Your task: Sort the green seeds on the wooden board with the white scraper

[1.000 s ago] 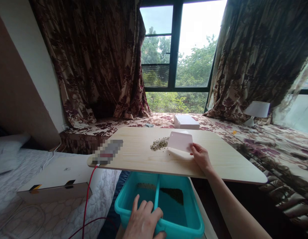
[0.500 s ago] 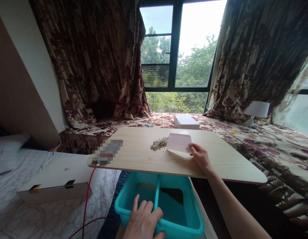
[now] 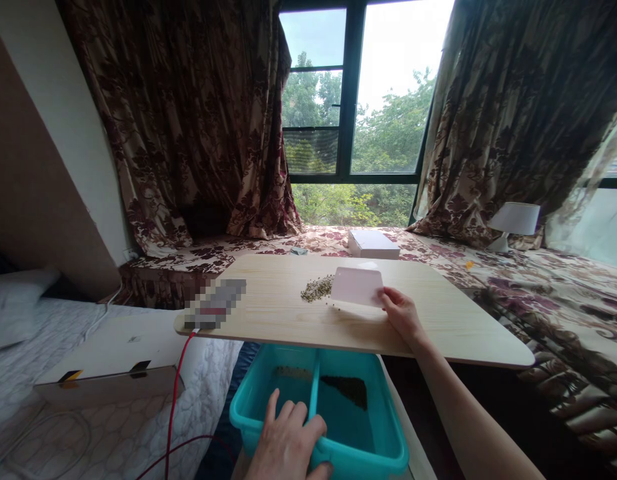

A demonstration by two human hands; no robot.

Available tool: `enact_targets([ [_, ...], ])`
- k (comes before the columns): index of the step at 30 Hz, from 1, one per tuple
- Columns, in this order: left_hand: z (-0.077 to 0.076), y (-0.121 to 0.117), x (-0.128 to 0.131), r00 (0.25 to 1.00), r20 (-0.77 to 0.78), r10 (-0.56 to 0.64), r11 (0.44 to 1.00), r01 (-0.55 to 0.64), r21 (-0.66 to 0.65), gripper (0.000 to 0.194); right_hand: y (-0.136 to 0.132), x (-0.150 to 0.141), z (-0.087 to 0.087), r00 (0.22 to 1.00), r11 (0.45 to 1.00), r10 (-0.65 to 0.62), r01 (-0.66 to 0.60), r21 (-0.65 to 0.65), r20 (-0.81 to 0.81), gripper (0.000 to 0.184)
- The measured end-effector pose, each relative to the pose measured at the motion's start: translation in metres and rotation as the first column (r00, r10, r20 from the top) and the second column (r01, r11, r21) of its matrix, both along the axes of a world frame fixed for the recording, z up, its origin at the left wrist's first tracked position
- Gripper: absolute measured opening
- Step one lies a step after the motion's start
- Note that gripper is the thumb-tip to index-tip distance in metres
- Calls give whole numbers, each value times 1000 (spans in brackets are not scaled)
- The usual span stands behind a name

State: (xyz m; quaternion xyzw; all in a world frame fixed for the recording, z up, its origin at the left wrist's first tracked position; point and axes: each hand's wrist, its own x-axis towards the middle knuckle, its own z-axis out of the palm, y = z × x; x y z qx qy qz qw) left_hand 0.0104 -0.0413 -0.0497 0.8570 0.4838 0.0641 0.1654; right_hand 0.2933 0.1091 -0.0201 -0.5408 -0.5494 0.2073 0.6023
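My right hand (image 3: 401,315) pinches a white plastic card (image 3: 357,287) by its right edge, holding it upright on a light wooden tabletop (image 3: 453,320). The card's left edge touches a small heap of greenish seeds (image 3: 317,289). My left hand (image 3: 287,444) grips the near rim of a teal two-compartment bin (image 3: 383,413) that sits below the table's front edge. The bin's right compartment holds dark seeds (image 3: 351,389); the left one holds a thin line of lighter seeds (image 3: 289,372).
A blurred object (image 3: 216,305) with a red cable (image 3: 174,400) lies on the table's left end. A cardboard box (image 3: 108,363) rests on the bed at left. A white box (image 3: 372,243) and a lamp (image 3: 513,223) stand on the floral window seat.
My right hand has slid the card a little to the left, up against the seed heap. My left hand and the bin have not moved.
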Motion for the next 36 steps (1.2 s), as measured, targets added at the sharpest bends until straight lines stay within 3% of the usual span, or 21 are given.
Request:
enact_targets([
  [8,-13,4,-2,998,53,33,990,-40,132,13,1,-1,-2,995,995,90,-89,-35,29,30],
  [12,-13,5,-7,994,91,60,981,-75,178,12,0,-2,-1,994,994,105,-104,-46,31,28],
  [21,0,5,-10,993,60,97,986,-104,128,16,0,-3,1,992,993,117,-116,-39,44,26],
  [36,2,7,-16,991,80,109,983,-119,139,14,-12,-8,5,980,978,192,-186,-98,59,23],
])
